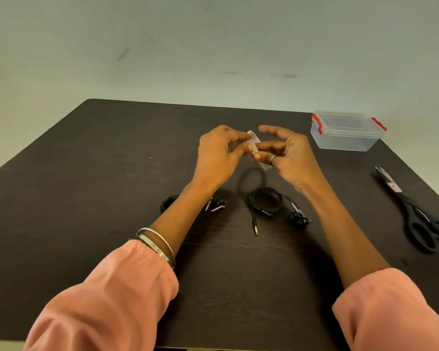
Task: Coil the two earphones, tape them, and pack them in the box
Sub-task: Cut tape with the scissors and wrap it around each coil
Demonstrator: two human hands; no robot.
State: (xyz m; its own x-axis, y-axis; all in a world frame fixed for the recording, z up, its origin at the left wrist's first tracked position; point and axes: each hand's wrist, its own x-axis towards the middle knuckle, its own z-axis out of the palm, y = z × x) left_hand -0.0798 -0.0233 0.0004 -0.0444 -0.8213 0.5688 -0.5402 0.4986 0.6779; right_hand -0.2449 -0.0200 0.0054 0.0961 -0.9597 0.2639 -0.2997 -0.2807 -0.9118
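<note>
Both hands are raised over the middle of the dark table. My left hand [217, 153] and my right hand [287, 153] pinch a small clear roll of tape [255, 145] between their fingertips. A coiled black earphone [266, 203] lies below the hands, with its jack pointing toward me and its earbuds to the right. A second black earphone [213, 205] lies to the left, partly hidden under my left forearm. The clear plastic box [346, 131] with red clips stands closed at the back right.
Black scissors [413, 216] lie along the right edge of the table [86, 186]. A pale wall rises behind the table's far edge. Pink sleeves cover both forearms, and bangles sit on the left wrist.
</note>
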